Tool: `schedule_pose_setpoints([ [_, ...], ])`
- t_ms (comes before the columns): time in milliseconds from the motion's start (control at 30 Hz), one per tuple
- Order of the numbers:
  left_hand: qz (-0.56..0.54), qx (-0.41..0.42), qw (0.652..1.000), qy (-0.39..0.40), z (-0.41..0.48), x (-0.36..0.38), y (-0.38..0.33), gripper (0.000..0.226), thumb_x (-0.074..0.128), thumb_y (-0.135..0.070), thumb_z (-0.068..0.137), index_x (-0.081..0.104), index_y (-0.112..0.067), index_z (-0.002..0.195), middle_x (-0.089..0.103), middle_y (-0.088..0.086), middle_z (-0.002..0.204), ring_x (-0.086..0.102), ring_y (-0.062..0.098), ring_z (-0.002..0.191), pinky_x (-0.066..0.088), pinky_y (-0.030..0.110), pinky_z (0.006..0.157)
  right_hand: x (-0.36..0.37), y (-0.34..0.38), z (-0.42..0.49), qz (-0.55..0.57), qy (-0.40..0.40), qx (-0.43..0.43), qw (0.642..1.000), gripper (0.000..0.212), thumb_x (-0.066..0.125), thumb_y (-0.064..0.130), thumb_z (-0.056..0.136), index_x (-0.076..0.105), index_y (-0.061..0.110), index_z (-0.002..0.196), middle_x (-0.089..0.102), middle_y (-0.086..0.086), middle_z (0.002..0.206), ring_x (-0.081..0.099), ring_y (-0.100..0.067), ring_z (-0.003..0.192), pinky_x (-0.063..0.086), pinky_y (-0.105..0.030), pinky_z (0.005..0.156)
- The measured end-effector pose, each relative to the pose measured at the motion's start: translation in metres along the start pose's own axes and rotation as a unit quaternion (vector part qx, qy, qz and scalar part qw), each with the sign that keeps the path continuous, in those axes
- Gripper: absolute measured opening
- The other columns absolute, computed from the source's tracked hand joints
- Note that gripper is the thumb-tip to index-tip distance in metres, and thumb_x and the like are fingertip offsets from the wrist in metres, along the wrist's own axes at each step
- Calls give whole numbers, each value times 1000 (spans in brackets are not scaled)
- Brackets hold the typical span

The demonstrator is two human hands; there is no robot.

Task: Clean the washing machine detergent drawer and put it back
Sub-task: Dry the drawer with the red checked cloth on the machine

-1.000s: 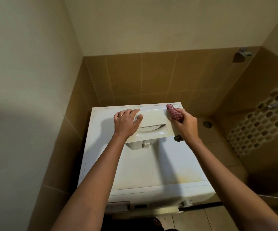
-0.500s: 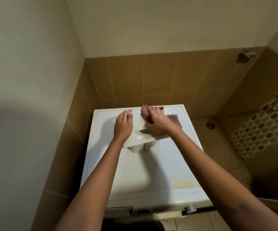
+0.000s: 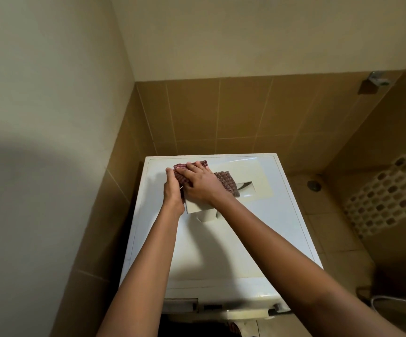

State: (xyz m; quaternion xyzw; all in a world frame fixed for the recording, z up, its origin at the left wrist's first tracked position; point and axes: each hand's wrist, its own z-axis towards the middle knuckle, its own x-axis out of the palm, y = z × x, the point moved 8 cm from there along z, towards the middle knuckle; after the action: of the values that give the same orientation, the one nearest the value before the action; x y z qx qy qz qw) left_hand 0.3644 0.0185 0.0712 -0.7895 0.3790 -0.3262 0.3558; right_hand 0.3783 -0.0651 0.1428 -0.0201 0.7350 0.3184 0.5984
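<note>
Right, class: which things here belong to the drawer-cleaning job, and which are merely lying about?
Job:
- detergent drawer
- checked cloth
- washing machine
- right hand, pressing the cloth
- left hand, at the drawer's end

Merely there:
- floor drain
- wall bracket
- honeycomb tile panel
</note>
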Motion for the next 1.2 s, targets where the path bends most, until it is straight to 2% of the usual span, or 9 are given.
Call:
schedule_pose_setpoints([
  [100,31,10,998,-52,-3,-4,-2,47,33,-50,101,63,-15,95,68,12,108,65,23,92,55,34,80,-4,-5,-1,-24,-18,-15,999,50,40,36,97,34,32,147,27,-2,157,17,-21,146,11,-36,118],
  [233,74,-9,994,-78,-6,-2,-6,46,41,-46,98,61,-7,110,67,17,109,65,34,98,55,48,91,-15,-26,-4,-69,-28,2,997,54,39,47,96,30,35,148,29,2,156,23,-18,144,16,-34,117],
  [400,84,-13,992,-89,-9,-1,-3,24,51,-37,97,55,-16,87,68,12,103,67,30,93,55,39,83,-49,-90,-19,-73,-81,90,990,51,38,44,97,32,33,147,37,-1,152,27,-21,143,21,-34,114],
  [567,74,13,992,-101,-15,4,-2,29,51,-36,97,50,-17,74,60,6,86,59,21,75,47,26,63,-73,-146,-52,-8,-173,190,966,47,37,37,99,40,26,144,39,-4,150,18,-26,146,25,-39,112],
  [633,66,15,993,-101,-16,6,-1,30,53,-35,96,50,-16,73,59,7,86,55,22,76,44,28,65,-71,-147,-61,-9,-199,198,960,47,38,33,99,40,22,144,39,-4,151,16,-26,147,25,-39,112],
  [767,45,-23,995,-88,-16,5,6,25,59,-39,93,56,-18,80,66,8,98,64,26,88,51,34,77,-53,-111,-58,-52,-194,149,968,52,37,34,97,35,18,147,35,-3,153,19,-25,145,17,-36,116],
  [900,38,-33,995,-86,-15,5,5,30,65,-35,91,66,-7,102,71,12,104,68,33,97,56,43,88,-26,-49,-44,-40,-163,59,984,57,30,37,94,37,15,146,37,-7,152,25,-27,143,14,-36,118],
  [1000,44,-24,995,-91,-14,1,-1,36,67,-30,89,67,-3,114,69,11,112,65,28,104,53,40,96,-9,-16,-42,-47,-152,-5,987,57,35,35,91,42,15,144,41,-9,149,30,-29,141,17,-39,118],
  [1200,35,-42,995,-89,-17,-2,-4,31,68,-26,88,67,-2,108,72,10,101,70,23,86,59,33,73,-4,-10,-60,-79,-141,-121,979,49,49,30,92,49,18,140,48,-5,144,37,-24,139,24,-37,115],
])
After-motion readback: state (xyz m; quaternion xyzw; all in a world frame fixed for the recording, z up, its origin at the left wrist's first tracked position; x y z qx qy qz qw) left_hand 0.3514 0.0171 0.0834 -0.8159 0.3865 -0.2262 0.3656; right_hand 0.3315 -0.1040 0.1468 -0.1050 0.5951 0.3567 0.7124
